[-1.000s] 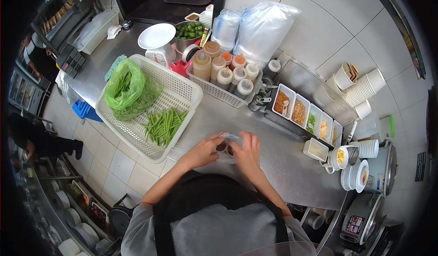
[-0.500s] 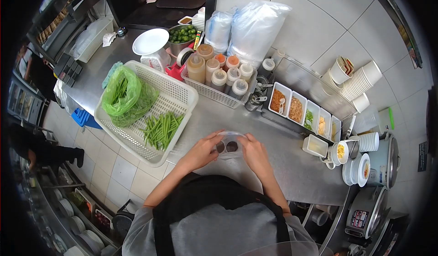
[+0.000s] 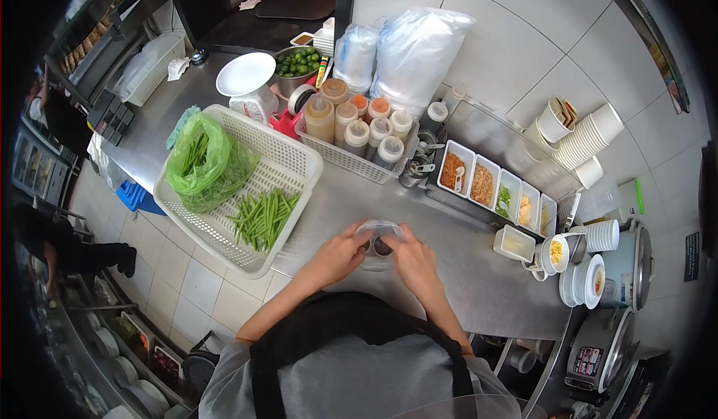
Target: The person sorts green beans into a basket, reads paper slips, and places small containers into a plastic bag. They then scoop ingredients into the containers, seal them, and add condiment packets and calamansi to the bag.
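Observation:
My left hand [image 3: 338, 255] and my right hand [image 3: 410, 263] both grip a clear plastic bag [image 3: 378, 236] just above the steel counter [image 3: 449, 262]. Two small dark round things, perhaps sauce cups, show through the bag between my fingers. The hands sit close together, thumbs at the bag's top edge. A white basket [image 3: 295, 153] with loose green beans [image 3: 263, 216] lies to the left of my left hand.
In the basket is a green bag of beans [image 3: 200, 153]. Behind stand a tray of squeeze bottles [image 3: 359, 131], a scale with a white plate [image 3: 245, 75], a bowl of limes [image 3: 297, 62], condiment bins [image 3: 493, 187], stacked cups [image 3: 591, 142] and rice cookers [image 3: 621, 269]. Another person [image 3: 60, 243] is at far left.
The bag has shifted slightly in my hands: it was spread open wide half a second ago and is now gathered closer between both hands. The view has drifted a little.

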Action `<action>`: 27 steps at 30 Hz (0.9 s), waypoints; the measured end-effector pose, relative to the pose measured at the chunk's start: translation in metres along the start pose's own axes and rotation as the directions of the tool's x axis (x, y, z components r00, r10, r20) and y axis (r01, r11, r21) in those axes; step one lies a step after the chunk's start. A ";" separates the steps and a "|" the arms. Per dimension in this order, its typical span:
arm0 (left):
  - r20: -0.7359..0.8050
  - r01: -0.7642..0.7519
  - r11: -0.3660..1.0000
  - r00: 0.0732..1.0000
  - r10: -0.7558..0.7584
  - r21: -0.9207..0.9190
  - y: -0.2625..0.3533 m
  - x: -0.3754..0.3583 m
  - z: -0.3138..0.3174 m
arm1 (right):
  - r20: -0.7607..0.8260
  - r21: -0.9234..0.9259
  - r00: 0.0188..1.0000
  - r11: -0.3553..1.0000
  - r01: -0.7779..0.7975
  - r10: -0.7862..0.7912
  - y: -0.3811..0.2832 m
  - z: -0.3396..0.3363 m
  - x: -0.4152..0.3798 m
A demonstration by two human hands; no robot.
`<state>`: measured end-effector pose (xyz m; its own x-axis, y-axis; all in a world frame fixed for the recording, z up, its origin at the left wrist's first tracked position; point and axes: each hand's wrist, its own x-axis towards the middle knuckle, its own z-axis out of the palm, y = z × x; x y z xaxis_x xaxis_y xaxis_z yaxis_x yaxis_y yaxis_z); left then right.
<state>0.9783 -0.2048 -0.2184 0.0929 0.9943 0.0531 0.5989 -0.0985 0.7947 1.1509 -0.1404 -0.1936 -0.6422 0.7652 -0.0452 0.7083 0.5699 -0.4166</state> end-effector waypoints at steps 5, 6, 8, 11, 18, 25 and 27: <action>-0.039 -0.014 0.996 0.999 0.010 -0.092 -0.009 0.001 0.010 | -0.012 -0.038 1.000 0.999 0.023 -0.023 0.006 0.014 0.001; -0.036 -0.031 0.995 0.999 0.028 -0.094 -0.012 0.002 0.009 | -0.037 -0.034 0.999 0.999 0.023 -0.024 0.010 0.016 0.001; -0.031 -0.011 0.996 0.999 0.008 -0.092 -0.016 0.005 0.003 | -0.072 0.057 0.997 0.998 -0.007 0.011 0.012 0.010 0.002; 0.069 0.082 0.982 0.995 -0.071 -0.171 0.003 0.012 -0.015 | -0.091 0.118 0.996 0.993 0.022 -0.011 0.013 -0.001 0.005; 0.038 -0.021 0.980 0.999 0.029 -0.198 0.008 0.020 -0.021 | -0.146 0.179 0.989 0.982 0.060 -0.034 0.002 -0.025 0.000; -0.029 -0.044 0.994 0.999 0.042 -0.098 -0.004 0.017 -0.015 | -0.264 0.207 0.963 0.973 0.102 -0.044 -0.005 -0.035 -0.003; -0.089 -0.099 0.994 0.992 0.094 -0.047 0.009 0.015 -0.025 | -0.368 0.260 0.928 0.951 0.168 -0.063 -0.004 -0.039 -0.005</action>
<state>0.9655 -0.1901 -0.1957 0.0777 0.9803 0.1816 0.5491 -0.1941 0.8129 1.1628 -0.1341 -0.1562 -0.5329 0.7841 0.3182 0.4898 0.5924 -0.6396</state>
